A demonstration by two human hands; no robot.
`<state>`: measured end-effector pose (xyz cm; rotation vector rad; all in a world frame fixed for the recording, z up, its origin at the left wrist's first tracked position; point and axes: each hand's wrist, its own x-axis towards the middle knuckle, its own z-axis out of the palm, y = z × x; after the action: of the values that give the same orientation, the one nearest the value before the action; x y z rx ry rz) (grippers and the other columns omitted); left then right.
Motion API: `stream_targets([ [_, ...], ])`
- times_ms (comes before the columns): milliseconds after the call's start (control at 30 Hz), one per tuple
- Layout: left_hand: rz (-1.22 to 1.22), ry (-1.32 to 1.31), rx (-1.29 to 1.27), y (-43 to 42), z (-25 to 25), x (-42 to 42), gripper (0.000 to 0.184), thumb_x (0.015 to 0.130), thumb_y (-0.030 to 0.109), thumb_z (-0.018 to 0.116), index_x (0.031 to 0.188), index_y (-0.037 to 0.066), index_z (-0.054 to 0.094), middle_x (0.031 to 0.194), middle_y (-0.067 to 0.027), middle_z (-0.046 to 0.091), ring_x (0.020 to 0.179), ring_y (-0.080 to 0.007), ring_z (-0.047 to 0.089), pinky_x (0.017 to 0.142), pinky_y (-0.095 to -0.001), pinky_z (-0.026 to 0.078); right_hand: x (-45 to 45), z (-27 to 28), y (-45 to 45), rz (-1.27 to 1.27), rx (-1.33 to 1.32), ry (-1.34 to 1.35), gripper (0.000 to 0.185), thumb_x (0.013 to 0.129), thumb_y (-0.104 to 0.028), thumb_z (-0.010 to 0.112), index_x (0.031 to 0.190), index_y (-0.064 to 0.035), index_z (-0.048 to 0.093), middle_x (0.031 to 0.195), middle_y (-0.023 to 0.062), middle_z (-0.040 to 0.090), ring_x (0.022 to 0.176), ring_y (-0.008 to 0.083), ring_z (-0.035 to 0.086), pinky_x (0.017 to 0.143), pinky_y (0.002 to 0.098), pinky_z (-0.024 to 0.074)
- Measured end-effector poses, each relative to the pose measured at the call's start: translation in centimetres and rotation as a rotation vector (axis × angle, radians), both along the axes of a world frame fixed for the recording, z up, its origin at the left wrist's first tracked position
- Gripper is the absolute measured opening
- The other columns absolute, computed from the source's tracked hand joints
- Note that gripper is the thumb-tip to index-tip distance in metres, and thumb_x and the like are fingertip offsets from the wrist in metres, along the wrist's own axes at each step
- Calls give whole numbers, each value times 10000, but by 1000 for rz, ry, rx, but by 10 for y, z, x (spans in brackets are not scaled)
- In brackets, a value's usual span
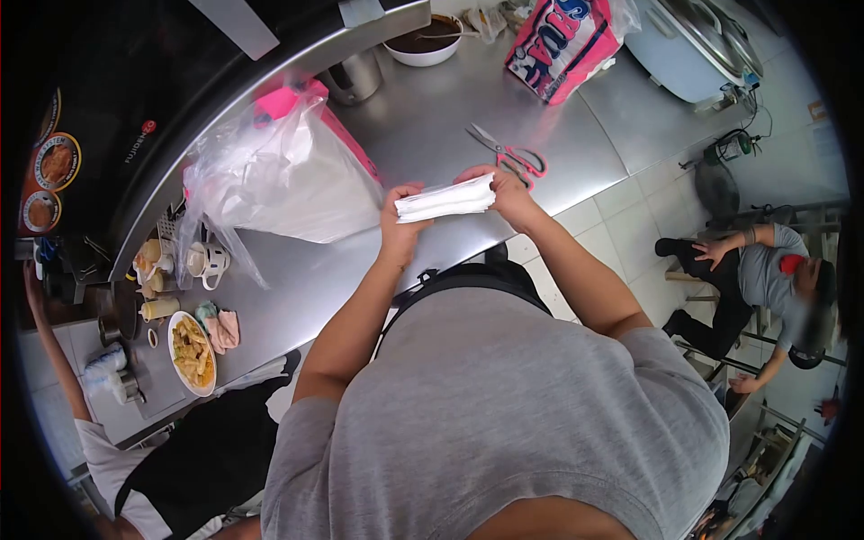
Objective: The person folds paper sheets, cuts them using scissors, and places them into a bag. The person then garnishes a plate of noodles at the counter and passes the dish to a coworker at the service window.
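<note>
A stack of white paper napkins [445,200] spans the space between my two hands, held level near the counter's front edge. My left hand [401,229] grips its left end, fingers closed around it. At the opposite end my right hand [509,193] is closed on the same stack. Just beyond my right hand lie scissors [513,159] with pink and black handles, blades pointing away. To the left of my left hand, a large clear plastic bag [288,171] with white contents and pink printed parts rests on the steel counter [423,108].
A pink and white printed pack [562,49] and a bowl of dark sauce [423,45] stand at the back. Left are a plate of food [193,354], a mug [209,263] and a person in a black apron [207,450]. Another person [765,279] sits at right.
</note>
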<state>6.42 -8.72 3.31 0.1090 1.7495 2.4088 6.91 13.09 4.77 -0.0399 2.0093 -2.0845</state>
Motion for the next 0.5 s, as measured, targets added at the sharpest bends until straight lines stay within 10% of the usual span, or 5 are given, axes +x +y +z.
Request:
stream_targets([
  [200, -18, -66, -166, 2, -35, -9, 384, 684, -16, 721, 1027, 52, 560, 1031, -40, 580, 944, -133, 547, 851, -269, 454, -2, -19, -16, -54, 202, 307, 342, 798, -81, 677, 1134, -41, 629, 1060, 85, 672, 989, 160, 620, 888, 282, 464],
  [367, 53, 73, -153, -7, -1, -14, 292, 788, 11, 661, 1059, 29, 553, 997, -45, 566, 966, -129, 517, 902, -276, 409, -15, 65, 23, -245, 772, 55, 222, 810, -89, 624, 1020, -18, 640, 952, 137, 691, 917, 245, 660, 796, 340, 511],
  [500, -13, -26, -90, -11, 16, -12, 281, 826, -35, 575, 1099, 23, 546, 1033, -67, 573, 979, -155, 534, 911, -285, 417, 21, 86, 3, 124, 978, 831, 290, 736, -87, 637, 1023, -47, 626, 1004, 131, 653, 969, 259, 624, 820, 328, 493],
])
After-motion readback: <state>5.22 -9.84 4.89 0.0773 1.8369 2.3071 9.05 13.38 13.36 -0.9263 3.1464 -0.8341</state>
